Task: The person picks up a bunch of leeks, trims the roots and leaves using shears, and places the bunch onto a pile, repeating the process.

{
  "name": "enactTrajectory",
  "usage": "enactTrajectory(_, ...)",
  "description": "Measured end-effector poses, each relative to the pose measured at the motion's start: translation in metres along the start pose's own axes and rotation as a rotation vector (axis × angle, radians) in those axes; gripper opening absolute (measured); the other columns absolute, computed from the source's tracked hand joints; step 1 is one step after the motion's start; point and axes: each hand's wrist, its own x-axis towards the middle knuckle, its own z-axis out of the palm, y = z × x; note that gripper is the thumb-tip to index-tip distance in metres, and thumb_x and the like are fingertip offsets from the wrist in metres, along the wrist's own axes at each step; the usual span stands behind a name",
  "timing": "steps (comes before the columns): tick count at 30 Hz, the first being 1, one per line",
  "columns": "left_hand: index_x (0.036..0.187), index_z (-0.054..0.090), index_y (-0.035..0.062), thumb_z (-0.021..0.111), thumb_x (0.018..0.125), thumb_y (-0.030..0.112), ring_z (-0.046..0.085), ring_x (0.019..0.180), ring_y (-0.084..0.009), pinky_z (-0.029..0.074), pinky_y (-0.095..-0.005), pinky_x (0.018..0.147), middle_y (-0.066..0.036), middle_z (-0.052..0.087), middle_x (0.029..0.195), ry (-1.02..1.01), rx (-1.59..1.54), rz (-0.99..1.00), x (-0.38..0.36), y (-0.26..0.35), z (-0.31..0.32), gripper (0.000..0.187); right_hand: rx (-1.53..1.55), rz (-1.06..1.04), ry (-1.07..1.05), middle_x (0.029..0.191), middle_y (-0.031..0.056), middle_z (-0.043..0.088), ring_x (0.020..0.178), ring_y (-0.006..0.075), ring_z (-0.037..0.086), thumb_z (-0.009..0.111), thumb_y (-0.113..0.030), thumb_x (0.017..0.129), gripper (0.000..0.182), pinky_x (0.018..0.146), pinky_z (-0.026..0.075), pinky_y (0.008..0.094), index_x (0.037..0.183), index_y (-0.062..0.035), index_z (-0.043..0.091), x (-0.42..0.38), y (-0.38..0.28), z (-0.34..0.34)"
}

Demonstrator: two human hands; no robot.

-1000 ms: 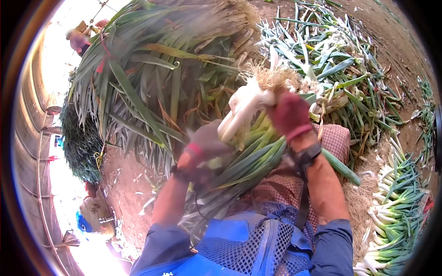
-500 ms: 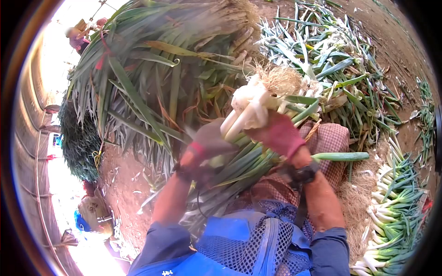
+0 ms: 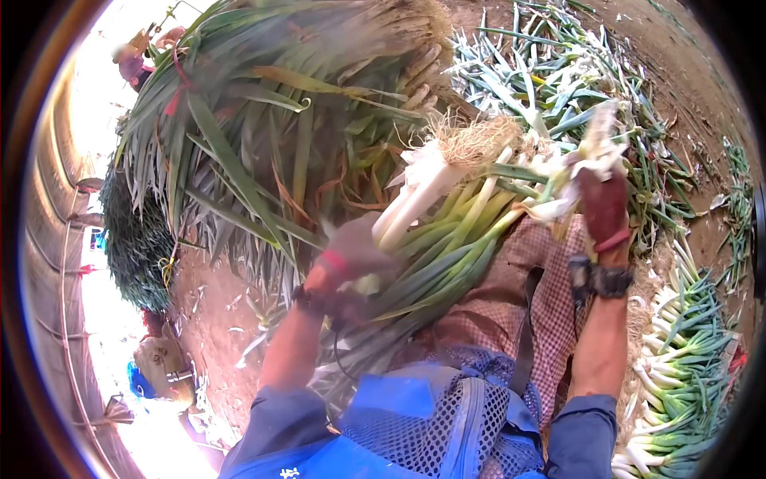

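Green onions in left hand, leaf scraps in right.
Left hand (image 3: 361, 249) (glove blurry, finger detail lost) is closed around the shanks of the long green onions (image 3: 419, 195); white ends project up and right past the grip, topped by shaggy roots (image 3: 483, 144). Green leaves (image 3: 447, 259) run beside and below that hand, across the checkered trousers (image 3: 487, 311). Right hand (image 3: 604, 203), red glove, is clenched on pale leaf scraps (image 3: 602, 144) well apart from the onions, in front of the waste-leaf pile (image 3: 558, 88). Big untrimmed stack (image 3: 263, 136) upper left; white-stemmed onion row (image 3: 678, 375) lower right.
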Motion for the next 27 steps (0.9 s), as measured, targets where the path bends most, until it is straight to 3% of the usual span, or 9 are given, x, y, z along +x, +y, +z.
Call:
enactTrajectory(1,0.131,0.066,0.0033,0.092,0.062,0.022,0.069,0.094,-0.0178,0.056,-0.0343,0.088,-0.008,0.073,0.105,-0.022,-0.019,-0.03,0.001,0.002,0.0,0.076,-0.545,-0.592,0.014,0.089,0.0166,0.075,0.067,0.0255,0.073,0.069,-0.021,0.095,0.028,0.059,0.061,0.038,0.112,0.002,0.072,-0.004,-0.008,0.006)
enactTrajectory(3,0.131,0.066,0.0032,0.092,0.062,0.022,0.07,0.094,-0.0186,0.056,-0.0348,0.088,-0.009,0.074,0.106,-0.022,0.028,0.008,0.005,0.003,0.006,0.076,0.132,-0.18,-0.127,0.089,0.0167,0.076,0.07,0.027,0.074,0.077,-0.023,0.091,0.035,0.062,0.062,0.0382,0.116,0.0001,0.068,-0.009,-0.059,0.043)
enactTrajectory(5,0.132,0.065,0.003,0.092,0.062,0.022,0.07,0.094,-0.0193,0.056,-0.0352,0.088,-0.01,0.074,0.106,-0.016,0.071,0.042,0.005,0.006,0.011,0.077,0.242,-0.01,-0.22,0.091,0.0179,0.077,0.073,0.0293,0.076,0.079,-0.025,0.09,0.038,0.065,0.063,0.0391,0.118,-0.0037,0.067,-0.013,-0.104,0.059)
enactTrajectory(15,0.128,0.063,0.0044,0.085,0.066,0.037,0.074,0.098,-0.0404,0.057,-0.0466,0.089,-0.023,0.075,0.102,0.075,0.306,0.013,-0.002,0.05,0.034,0.074,-0.266,0.11,-0.239,0.083,0.0178,0.076,0.075,0.0363,0.077,0.074,-0.026,0.09,0.022,0.069,0.062,0.0485,0.099,-0.0073,0.066,0.001,-0.056,0.085)
enactTrajectory(19,0.125,0.063,0.0047,0.082,0.067,0.038,0.073,0.095,-0.0449,0.057,-0.0502,0.087,-0.025,0.075,0.102,0.099,0.412,0.032,-0.012,0.049,0.036,0.069,-0.464,0.56,-0.239,0.097,0.0243,0.075,0.097,0.0405,0.075,0.067,-0.028,0.094,0.023,0.079,0.061,0.0505,0.097,-0.0084,0.078,0.022,0.058,0.071)
enactTrajectory(21,0.125,0.064,0.0047,0.081,0.067,0.037,0.073,0.095,-0.0449,0.056,-0.0509,0.086,-0.025,0.075,0.101,0.061,0.458,-0.009,-0.02,0.038,0.031,0.069,-0.526,0.266,-0.251,0.096,0.021,0.076,0.093,0.0351,0.076,0.072,-0.035,0.093,0.031,0.077,0.061,0.0487,0.105,-0.0069,0.079,0.022,0.074,-0.019)
enactTrajectory(22,0.125,0.064,0.0049,0.081,0.067,0.036,0.073,0.094,-0.0447,0.056,-0.0512,0.086,-0.025,0.074,0.101,0.062,0.491,-0.041,-0.022,0.027,0.033,0.068,-0.32,0.611,-0.273,0.099,0.0178,0.078,0.087,0.0335,0.077,0.079,-0.036,0.088,0.037,0.078,0.061,0.047,0.107,-0.0034,0.076,0.03,0.162,-0.03)
enactTrajectory(25,0.124,0.064,0.0051,0.08,0.069,0.036,0.073,0.094,-0.0445,0.057,-0.0513,0.085,-0.026,0.074,0.1,0.061,0.466,-0.083,-0.012,0.007,0.042,0.065,-0.536,0.456,-0.445,0.095,0.0188,0.078,0.087,0.0335,0.077,0.079,-0.025,0.084,0.034,0.081,0.06,0.0411,0.111,-0.0036,0.077,0.031,0.039,-0.064)
enactTrajectory(27,0.124,0.064,0.0057,0.08,0.07,0.035,0.073,0.093,-0.0442,0.057,-0.0514,0.085,-0.025,0.074,0.099,0.098,0.488,-0.039,-0.008,0.006,0.048,0.064,-0.167,0.318,-0.798,0.096,0.0199,0.077,0.085,0.0349,0.076,0.079,-0.023,0.082,0.035,0.083,0.06,0.0413,0.111,-0.0042,0.076,0.01,0.017,-0.069)
